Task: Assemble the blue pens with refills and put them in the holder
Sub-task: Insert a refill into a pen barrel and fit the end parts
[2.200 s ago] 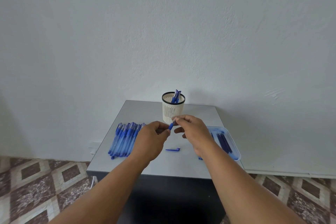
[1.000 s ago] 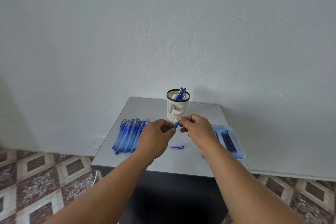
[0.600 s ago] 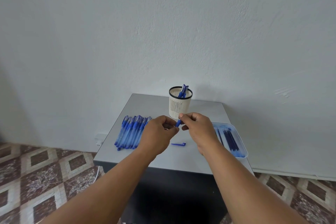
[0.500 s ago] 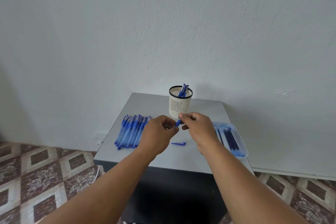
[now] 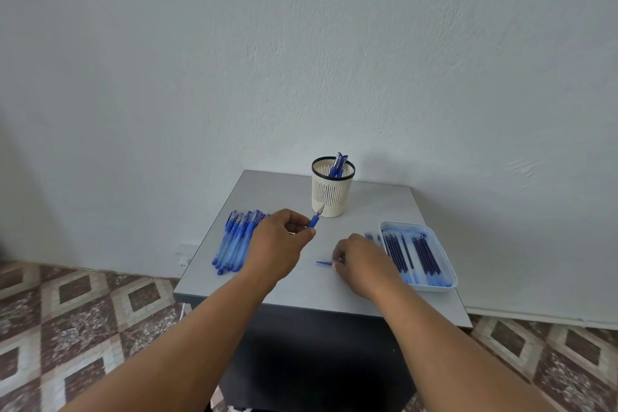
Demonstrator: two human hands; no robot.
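My left hand (image 5: pixel 279 242) grips a blue pen (image 5: pixel 315 218) whose tip end sticks out toward the holder; most of the pen is hidden in the fist. My right hand (image 5: pixel 363 261) is down on the grey table (image 5: pixel 301 288), its fingertips pinching the right end of a blue pen cap (image 5: pixel 323 263) that lies flat. A cream mesh holder (image 5: pixel 332 189) with a black rim stands at the back and has a few blue pens in it. A row of several blue pens (image 5: pixel 235 241) lies at the left.
A pale blue tray (image 5: pixel 444 273) with several dark blue refills sits at the table's right edge, just beyond my right hand. A white wall rises behind the table. Patterned floor tiles lie on both sides below.
My right hand has left the pen and dropped to the table, onto the loose cap. My left hand still holds the pen, about where it was.
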